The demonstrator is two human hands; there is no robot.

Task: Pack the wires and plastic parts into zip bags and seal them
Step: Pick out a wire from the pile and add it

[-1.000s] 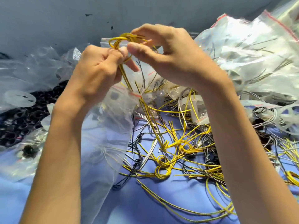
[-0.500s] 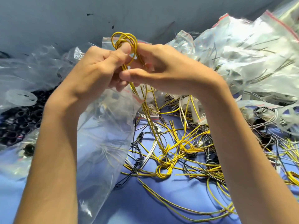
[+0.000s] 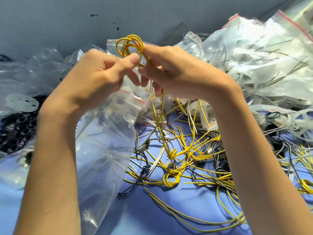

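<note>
I have both hands raised together over the middle of the desk (image 3: 152, 211), working one yellow wire bundle (image 3: 130, 43). My left hand (image 3: 94, 78) pinches the looped top of it, thumb pressed flat against the strands and the other fingers curled behind. My right hand (image 3: 177, 73) is curled round the same strands just to the right, with its forefinger up against the loop and its lower fingers tucked under. The bundle's tails hang down from between the hands and run into the loose wires (image 3: 186, 160), a tangle of yellow, black and white on the blue surface, near and to the right.

A clear zip bag (image 3: 105, 150) hangs and spreads under my left wrist and forearm, its red-striped mouth just below the hands. I cannot tell whether a finger has hold of it.

Filled zip bags (image 3: 262, 65) are heaped at the far right against the grey wall (image 3: 50, 17). At the left edge, black plastic parts (image 3: 15, 129) lie inside clear plastic, with a white disc (image 3: 22, 103) on top of them.
</note>
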